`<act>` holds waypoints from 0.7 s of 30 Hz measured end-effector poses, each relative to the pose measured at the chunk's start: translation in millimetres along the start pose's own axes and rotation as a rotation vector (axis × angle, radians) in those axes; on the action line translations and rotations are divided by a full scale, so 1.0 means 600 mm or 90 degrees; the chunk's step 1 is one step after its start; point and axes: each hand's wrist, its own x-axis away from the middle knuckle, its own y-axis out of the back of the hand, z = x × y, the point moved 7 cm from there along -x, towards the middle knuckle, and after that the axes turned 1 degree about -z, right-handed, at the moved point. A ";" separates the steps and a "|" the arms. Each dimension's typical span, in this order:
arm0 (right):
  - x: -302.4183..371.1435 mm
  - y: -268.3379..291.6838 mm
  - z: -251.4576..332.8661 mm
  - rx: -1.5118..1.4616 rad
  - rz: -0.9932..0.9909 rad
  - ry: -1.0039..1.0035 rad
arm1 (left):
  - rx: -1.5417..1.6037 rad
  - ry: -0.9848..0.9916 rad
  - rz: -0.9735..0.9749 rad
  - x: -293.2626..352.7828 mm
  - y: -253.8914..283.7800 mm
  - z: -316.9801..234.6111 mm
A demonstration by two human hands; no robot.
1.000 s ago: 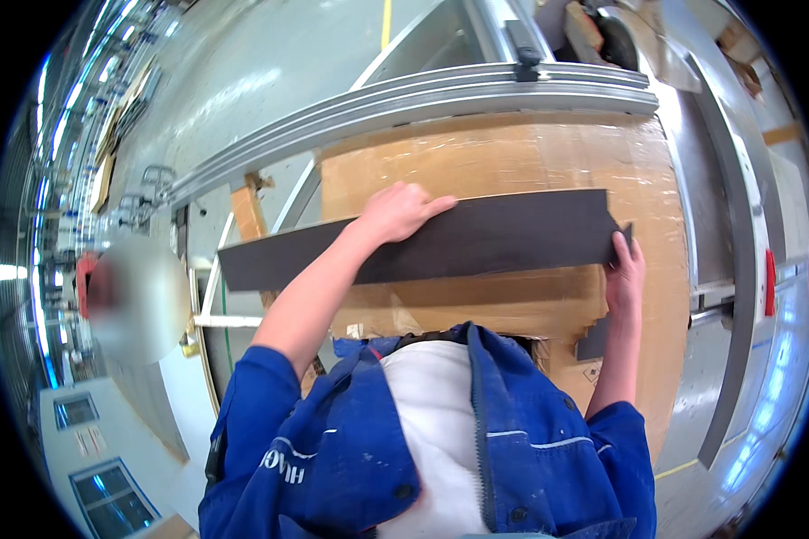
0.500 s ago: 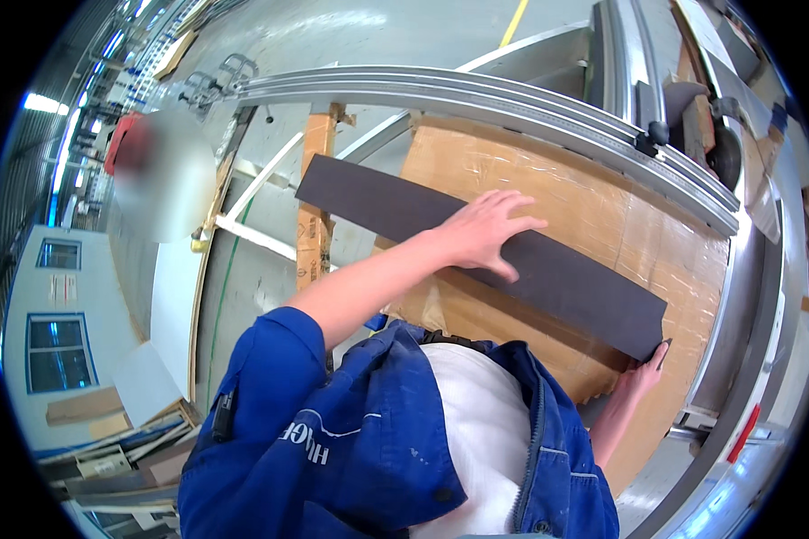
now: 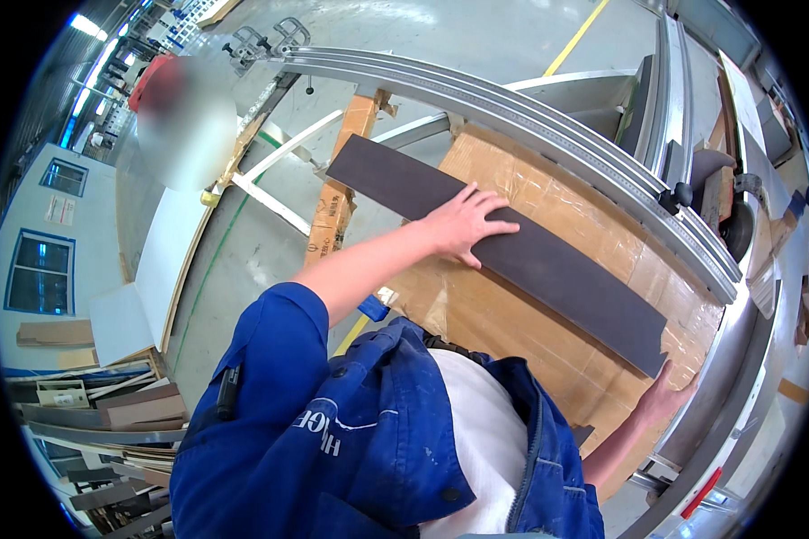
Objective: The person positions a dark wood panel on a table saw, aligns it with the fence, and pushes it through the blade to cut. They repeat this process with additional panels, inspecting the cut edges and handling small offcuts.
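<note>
A long, narrow dark grey-brown board (image 3: 557,265) lies at a slant over a cardboard-covered surface (image 3: 512,332), its far-left end reaching past the cardboard over a wrapped beam. The right end has a small notch in its edge. My left hand (image 3: 463,225) rests on the board left of its middle, fingers spread and open. My right hand (image 3: 663,395) is at the board's near right corner, thumb and fingers apart, a fingertip at the edge. A small dark piece (image 3: 583,435) shows beside my jacket, mostly hidden.
A metal rail (image 3: 512,117) runs along the far side, with a black knob (image 3: 682,194) at its right. The cardboard-wrapped beam (image 3: 342,193) and a white frame (image 3: 283,202) stand left. A person (image 3: 184,126) is at the far left. Boards and offcuts (image 3: 108,413) are stacked lower left.
My right hand has opened at the board's right end; the dark sliver at its fingertips no longer shows. My left hand has shifted slightly on the board. The whole view has turned a little.
</note>
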 end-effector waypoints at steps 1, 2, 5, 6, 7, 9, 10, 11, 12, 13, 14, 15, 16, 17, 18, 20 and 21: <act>-0.008 -0.005 0.019 -0.059 0.049 -0.004 | -0.010 0.002 0.000 0.001 -0.013 -0.005; -0.005 -0.013 0.041 -0.093 0.064 0.015 | -0.020 0.000 0.001 0.000 -0.023 -0.014; 0.037 -0.074 0.126 -0.205 0.157 0.103 | 0.003 0.019 0.031 0.002 -0.022 -0.034; 0.061 -0.095 0.172 -0.248 0.224 0.159 | 0.010 0.026 0.036 0.009 -0.025 -0.033; 0.087 -0.100 0.239 -0.257 0.296 0.202 | 0.015 0.037 0.027 0.018 -0.024 -0.028; 0.142 -0.110 0.344 -0.255 0.429 0.288 | 0.036 0.058 -0.006 0.028 -0.034 -0.003; 0.168 -0.126 0.380 -0.248 0.493 0.333 | 0.043 0.073 -0.024 0.037 -0.030 0.012; 0.185 -0.135 0.409 -0.227 0.512 0.372 | 0.063 0.077 -0.037 0.036 -0.014 0.016; 0.200 -0.144 0.438 -0.210 0.532 0.415 | 0.032 0.059 -0.067 0.035 -0.008 0.013; 0.211 -0.154 0.463 -0.174 0.560 0.450 | 0.026 0.065 -0.087 0.029 -0.010 0.016; 0.219 -0.165 0.480 -0.149 0.570 0.466 | 0.025 0.080 -0.108 0.029 -0.020 0.019; 0.229 -0.176 0.495 -0.125 0.577 0.483 | 0.040 0.103 -0.123 0.023 -0.029 0.023; 0.239 -0.187 0.510 -0.104 0.581 0.501 | 0.052 0.127 -0.138 0.017 -0.033 0.028; 0.241 -0.200 0.513 -0.114 0.566 0.509 | 0.108 0.149 -0.138 0.007 -0.034 0.029; 0.243 -0.219 0.508 -0.107 0.519 0.519 | 0.168 0.166 -0.139 -0.002 -0.030 0.028; 0.235 -0.222 0.508 -0.081 0.483 0.516 | 0.264 0.165 -0.165 -0.022 -0.004 0.031; 0.238 -0.221 0.509 -0.075 0.476 0.520 | 0.276 0.154 -0.201 -0.032 0.009 0.044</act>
